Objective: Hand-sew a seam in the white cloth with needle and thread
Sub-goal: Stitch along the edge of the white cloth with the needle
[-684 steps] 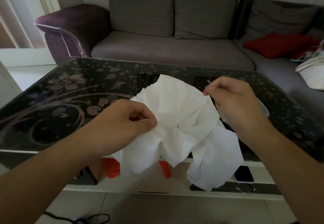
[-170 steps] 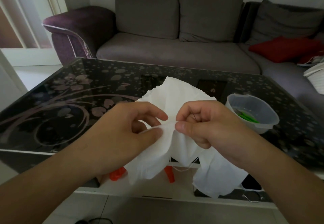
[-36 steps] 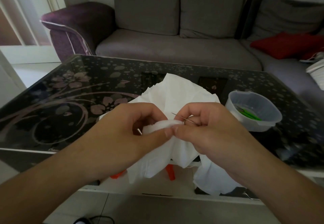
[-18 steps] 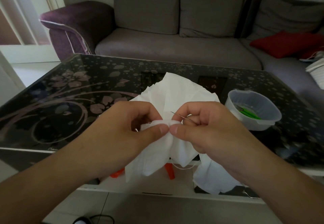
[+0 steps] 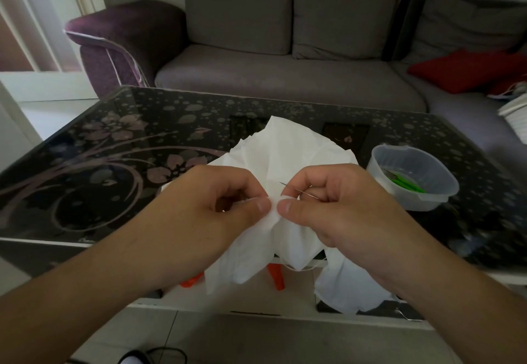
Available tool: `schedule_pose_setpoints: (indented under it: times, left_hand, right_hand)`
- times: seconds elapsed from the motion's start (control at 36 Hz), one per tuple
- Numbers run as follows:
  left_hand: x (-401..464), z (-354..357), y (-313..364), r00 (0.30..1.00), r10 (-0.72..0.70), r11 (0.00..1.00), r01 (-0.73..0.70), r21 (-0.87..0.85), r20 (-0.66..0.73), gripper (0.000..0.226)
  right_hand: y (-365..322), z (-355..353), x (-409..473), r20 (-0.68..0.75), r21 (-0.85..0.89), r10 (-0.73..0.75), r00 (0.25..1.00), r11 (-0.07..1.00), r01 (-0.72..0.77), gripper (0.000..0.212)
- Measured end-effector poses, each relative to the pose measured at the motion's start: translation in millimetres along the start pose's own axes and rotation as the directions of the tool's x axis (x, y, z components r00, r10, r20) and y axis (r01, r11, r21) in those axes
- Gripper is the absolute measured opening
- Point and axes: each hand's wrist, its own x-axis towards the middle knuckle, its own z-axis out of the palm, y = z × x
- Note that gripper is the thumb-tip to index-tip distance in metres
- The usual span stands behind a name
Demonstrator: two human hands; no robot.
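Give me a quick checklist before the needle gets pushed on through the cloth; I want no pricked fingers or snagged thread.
1. Needle held firmly: ok. The right hand pinches the needle along its shaft.
2. Fold held steady: ok. The left hand pinches the white cloth right beside the right thumb.
3. Needle tip clear of fingers: ok. The tip points up and left, over bare cloth.
4. Needle already through the fold: cannot tell; the fingers hide the entry point.
5. Thread free of tangles: cannot tell. Only a loop of thread shows below the cloth.
6. Plastic bowl out of the way: ok, to the right on the table.
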Motion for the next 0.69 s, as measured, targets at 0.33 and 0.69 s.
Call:
schedule_pose_setpoints:
  times: [0.33,0.69]
  left_hand:
    - [-0.1,5.9,0.9,1.000,0.016,0.999,-0.016,0.037,0.003,0.020]
    - [-0.4,5.5,1.6,0.999,-0.021,1.000,0.022,0.015,-0.044,0.018]
  right_hand:
    - [-2.9,2.0,-2.1,0.000,-0.039,0.013,1.000,0.999,-0.013,0.008]
    - [-8.2,-12.5,-1.9,0.002,0.080,0.060,0.998,0.995,-0.060,0.024]
